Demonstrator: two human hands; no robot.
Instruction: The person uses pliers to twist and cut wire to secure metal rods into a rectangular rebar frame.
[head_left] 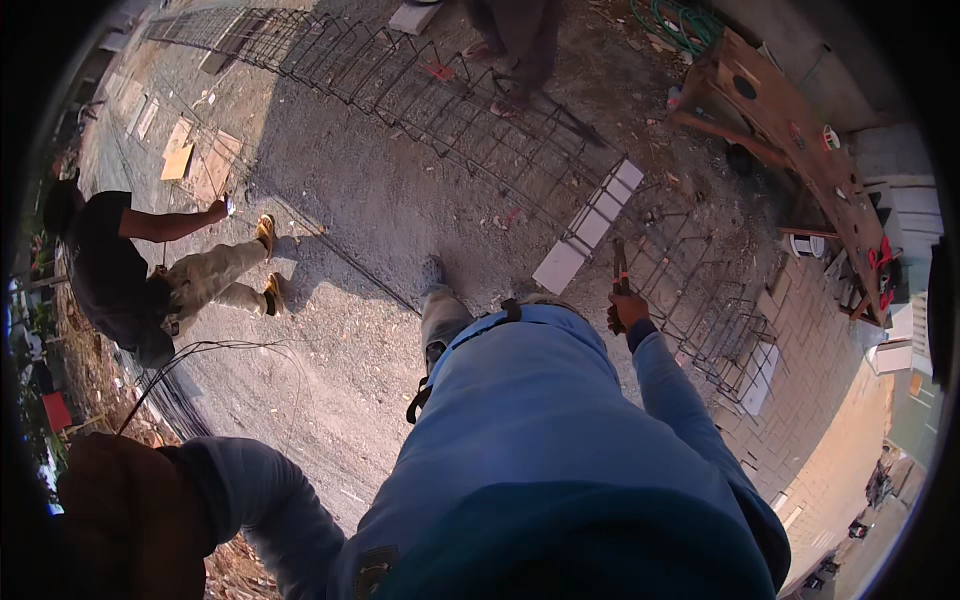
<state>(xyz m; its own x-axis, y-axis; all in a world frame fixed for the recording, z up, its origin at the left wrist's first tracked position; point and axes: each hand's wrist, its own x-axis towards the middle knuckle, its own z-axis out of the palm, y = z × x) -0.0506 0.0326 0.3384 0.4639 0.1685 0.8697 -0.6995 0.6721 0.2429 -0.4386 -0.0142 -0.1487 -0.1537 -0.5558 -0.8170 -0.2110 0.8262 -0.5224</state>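
My right hand (627,310) is closed around a pair of pincers (620,262) with orange on the handles and the jaws pointing away from me. It is beside a rebar cage (690,275) on the ground to my right. Raised near the camera at the lower left, my left hand (130,510) is dark and partly lost in shadow. Its fingers are closed on thin dark wires (200,346), which bend out over the gravel. Another long rebar cage (440,105) stretches toward the far left. Pale blocks (590,228) lie in a row across its near end.
At the left a co-worker (110,265) in a dark shirt stands with an arm out. Another person's legs (515,45) are beside the far cage. A brown wooden bench (790,130) stands at the right, near a green hose (685,25). A long bar (340,250) crosses the gravel.
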